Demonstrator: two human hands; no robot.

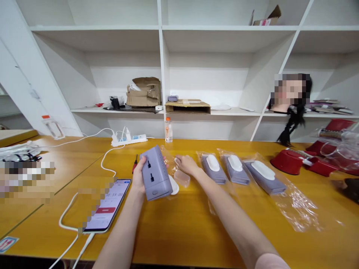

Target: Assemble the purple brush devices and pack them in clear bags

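Observation:
My left hand (138, 178) is closed around a purple-grey plastic box (157, 173), held tilted above the table. The face towards me has two black keyhole-shaped slots and a small oval mark near its lower end. To its right my right hand (187, 164) reaches across with curled fingers; a bit of something pale shows at the fingertips, too small to name. Just below that hand lies a small translucent tray-like piece (182, 179). A white oval piece (174, 185) is partly hidden behind the box. Crumpled clear film (167, 153) lies between box and hand.
Right of my hands lie three bagged purple-grey boxes (220, 177) with white oval pieces on top. Red holders (286, 161) stand farther right. At left are a phone (108, 211) with cables, a power strip (131, 139) and a red-handled tool (134, 167). A bottle (168, 131) stands behind.

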